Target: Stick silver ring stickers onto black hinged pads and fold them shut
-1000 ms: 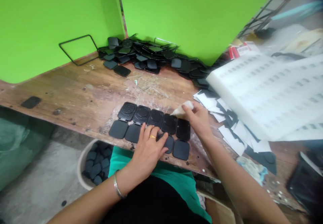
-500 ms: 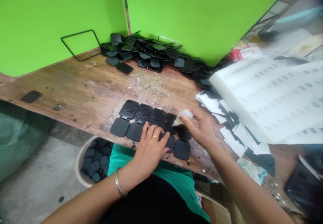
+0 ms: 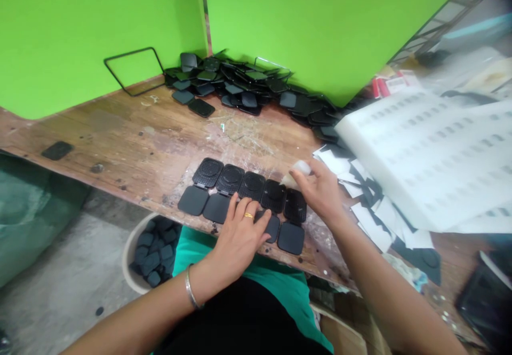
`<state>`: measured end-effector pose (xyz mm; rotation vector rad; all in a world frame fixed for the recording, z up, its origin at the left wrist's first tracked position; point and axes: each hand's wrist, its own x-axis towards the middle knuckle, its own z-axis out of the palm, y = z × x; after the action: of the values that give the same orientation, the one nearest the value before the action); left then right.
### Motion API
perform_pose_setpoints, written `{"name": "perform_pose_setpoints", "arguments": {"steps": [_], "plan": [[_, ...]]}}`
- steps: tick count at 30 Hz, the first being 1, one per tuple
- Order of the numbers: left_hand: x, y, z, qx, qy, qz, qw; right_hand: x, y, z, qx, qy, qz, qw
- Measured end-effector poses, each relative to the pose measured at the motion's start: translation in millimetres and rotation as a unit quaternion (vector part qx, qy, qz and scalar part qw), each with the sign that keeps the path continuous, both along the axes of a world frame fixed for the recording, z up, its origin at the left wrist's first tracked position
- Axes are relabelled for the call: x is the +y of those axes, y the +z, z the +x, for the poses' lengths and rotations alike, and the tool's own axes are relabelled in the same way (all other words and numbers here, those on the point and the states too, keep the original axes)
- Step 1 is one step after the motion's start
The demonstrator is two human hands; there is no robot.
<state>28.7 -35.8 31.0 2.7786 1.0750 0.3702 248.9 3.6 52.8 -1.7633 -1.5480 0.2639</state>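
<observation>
Left hand (image 3: 240, 235) pressed flat, fingers spread, on a row of opened black hinged cases (image 3: 244, 200) at the near edge of a worn wooden workbench (image 3: 132, 136); gold ring on one finger, metal bangle (image 3: 191, 293) at the wrist. Right hand (image 3: 320, 189) just beyond and to the right, closed around a small whitish nozzle-tipped tube (image 3: 295, 172), tip aimed at the textured halves of the row. Far ahead of both hands, heaped against a bright green wall (image 3: 280, 18), a pile of black cases (image 3: 248, 88) and a bent wire frame (image 3: 134, 72). Right of the right hand, scattered white and black slips (image 3: 360, 195) under stacked white foam trays (image 3: 432, 152). Below the left forearm, off the bench, a round tub (image 3: 130, 259) filled with dark pieces.
</observation>
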Motion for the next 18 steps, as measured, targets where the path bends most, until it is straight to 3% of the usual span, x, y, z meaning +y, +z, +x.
{"name": "perform_pose_setpoints", "arguments": {"steps": [4,10,18], "plan": [[-1,-0.8,2,-0.007,0.003,0.005,1.0,-14,-8.4,15,0.142,-0.055,-0.048,0.987],[1,2.9,-1,-0.054,0.025,0.0,0.998,-12,-20.5,14,0.362,-0.089,-0.035,0.927],[11,1.1,-31,-0.034,0.091,0.02,0.995,14,-13.3,-26,0.34,-0.036,-0.035,0.939]]}}
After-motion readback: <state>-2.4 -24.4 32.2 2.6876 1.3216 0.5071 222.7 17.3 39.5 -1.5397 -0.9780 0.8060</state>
